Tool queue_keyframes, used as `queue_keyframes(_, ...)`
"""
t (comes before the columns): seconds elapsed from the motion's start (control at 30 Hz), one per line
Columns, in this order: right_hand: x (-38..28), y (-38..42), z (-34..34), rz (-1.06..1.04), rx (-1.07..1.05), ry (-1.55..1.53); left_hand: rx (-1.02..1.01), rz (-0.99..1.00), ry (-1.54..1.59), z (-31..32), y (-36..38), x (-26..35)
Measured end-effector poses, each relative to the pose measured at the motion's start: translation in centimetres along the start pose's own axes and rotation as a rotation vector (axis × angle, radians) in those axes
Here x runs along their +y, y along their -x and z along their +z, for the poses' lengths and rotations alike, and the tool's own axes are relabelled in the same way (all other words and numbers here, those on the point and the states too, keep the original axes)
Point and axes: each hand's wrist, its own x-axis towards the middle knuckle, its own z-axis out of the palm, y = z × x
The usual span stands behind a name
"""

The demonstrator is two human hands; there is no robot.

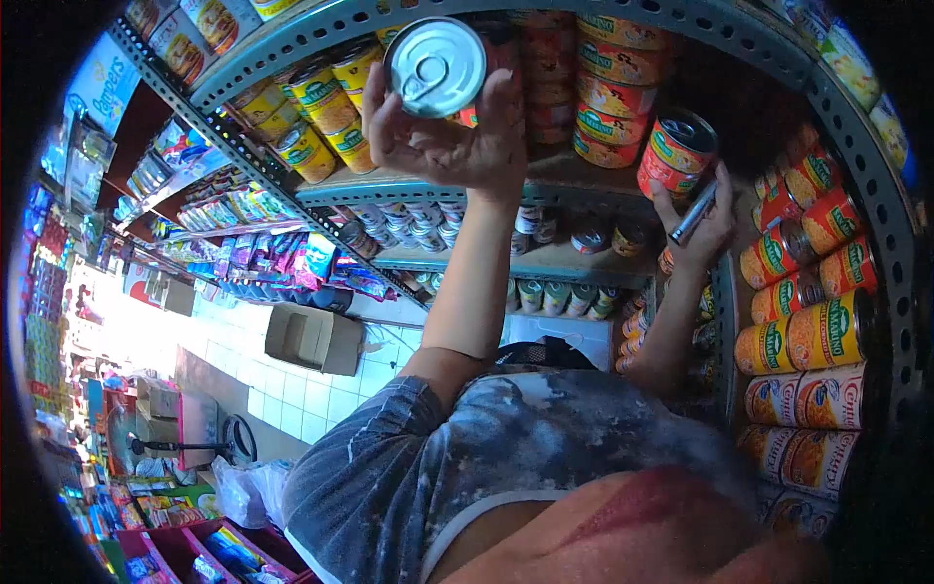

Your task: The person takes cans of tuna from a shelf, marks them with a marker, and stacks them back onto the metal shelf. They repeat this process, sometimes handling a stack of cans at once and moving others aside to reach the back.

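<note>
My left hand [448,146] is raised to the upper shelf and grips a tin can [435,66], whose silver pull-ring lid faces me. Further right, my right hand [696,229] holds a red-labelled can [676,151] at the shelf's edge, with a silver marker [693,214] pinched between the fingers. Stacked red and yellow cans [613,97] fill the shelf behind both hands. My grey mottled T-shirt [506,448] covers the lower middle of the view.
Slotted grey metal shelving [389,190] carries yellow-labelled cans [316,107] on the left and orange and red cans [808,336] lying on their sides on the right. A cardboard box [313,338] sits on the white tiled floor [292,389], beside racks of packets [263,253].
</note>
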Motion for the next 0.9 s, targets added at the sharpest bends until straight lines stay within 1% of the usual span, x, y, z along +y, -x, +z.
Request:
queue_keyframes(0.03,0.6,0.1,0.3,0.016,0.0,-0.071,0.002,0.007,-0.003,-0.1,-0.2,0.0)
queue_keyframes(0.1,0.9,0.2,0.4,0.008,0.001,-0.073,-0.085,-0.032,-0.067,-0.3,-0.4,0.1)
queue_keyframes(0.13,1.1,0.2,0.4,0.003,0.004,-0.071,-0.082,-0.029,-0.07,-0.5,-0.4,0.1)
queue_keyframes(0.2,1.5,0.4,0.6,0.009,0.004,-0.075,-0.155,-0.005,-0.128,-0.8,-0.4,-0.1)
queue_keyframes(0.27,1.4,0.5,0.5,0.019,-0.001,-0.073,-0.155,0.022,-0.125,-0.8,-0.5,0.0)
queue_keyframes(0.33,0.8,0.4,0.2,0.044,-0.019,0.024,-0.217,0.017,-0.208,-0.9,-0.6,0.7)
queue_keyframes(0.57,0.8,0.1,0.5,-0.013,0.015,-0.028,-0.232,-0.039,-0.26,-1.0,-0.3,1.0)
queue_keyframes(0.6,0.9,0.1,0.6,-0.011,0.018,-0.05,-0.231,-0.038,-0.26,-0.9,-0.4,0.7)
queue_keyframes(0.67,1.0,0.2,0.7,-0.009,0.02,-0.068,-0.125,-0.034,-0.046,-0.5,-0.7,-0.1)
queue_keyframes(0.7,0.9,0.3,0.6,0.022,0.012,-0.058,-0.164,0.002,-0.107,-0.6,-0.9,-0.2)
queue_keyframes(0.73,0.8,0.4,0.4,0.054,0.003,-0.042,-0.162,-0.009,-0.103,-0.5,-0.8,-0.3)
queue_keyframes(0.8,0.2,0.1,0.3,0.048,0.003,-0.034,-0.043,0.055,0.06,0.1,-0.3,-0.3)
queue_keyframes(0.83,0.0,-0.1,0.4,0.04,0.003,-0.04,-0.053,0.058,0.004,-0.2,0.0,0.0)
queue_keyframes(0.87,0.0,-0.2,0.4,0.045,0.005,-0.019,0.033,0.016,0.026,0.3,0.7,0.7)
queue_keyframes(0.9,0.1,-0.4,0.5,0.063,0.004,0.071,0.027,0.013,-0.007,0.3,1.1,1.4)
